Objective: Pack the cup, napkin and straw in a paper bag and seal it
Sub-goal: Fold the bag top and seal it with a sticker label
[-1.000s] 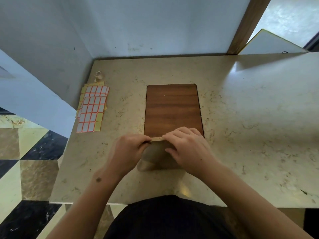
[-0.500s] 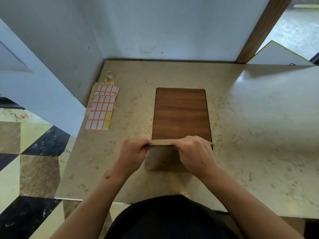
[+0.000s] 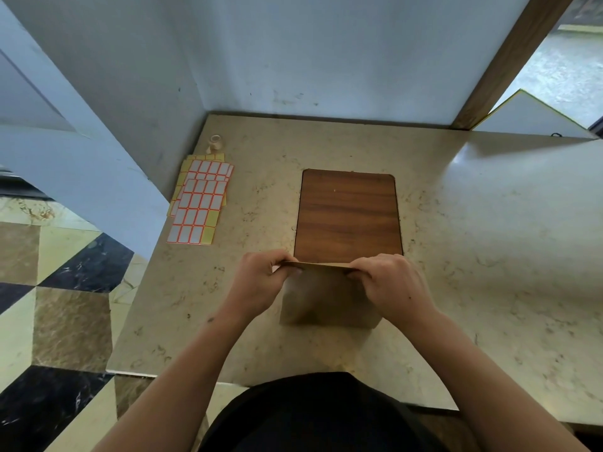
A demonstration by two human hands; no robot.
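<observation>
Both hands, left hand (image 3: 257,282) and right hand (image 3: 391,283), pinch the paper bag's (image 3: 326,301) flattened top edge. It stands on the counter (image 3: 489,256), near a wooden board (image 3: 348,216).

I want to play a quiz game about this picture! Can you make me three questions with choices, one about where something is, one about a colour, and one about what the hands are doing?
1. Where do the sticker sheets lie?
A. On the wooden board
B. On the table, left of the wooden board
C. Inside the bag

2. What colour are the borders of the stickers?
A. Orange-red
B. Blue
C. Green

3. What is happening to the paper bag?
A. It lies flat and untouched
B. One hand lifts it high in the air
C. Both hands pinch its top edge closed

Answers:
1. B: the sheets rest on the marble table, well left of the wooden board.
2. A: each white label has an orange-red outline.
3. C: the left hand and right hand grip the two ends of the flattened top edge.
</observation>
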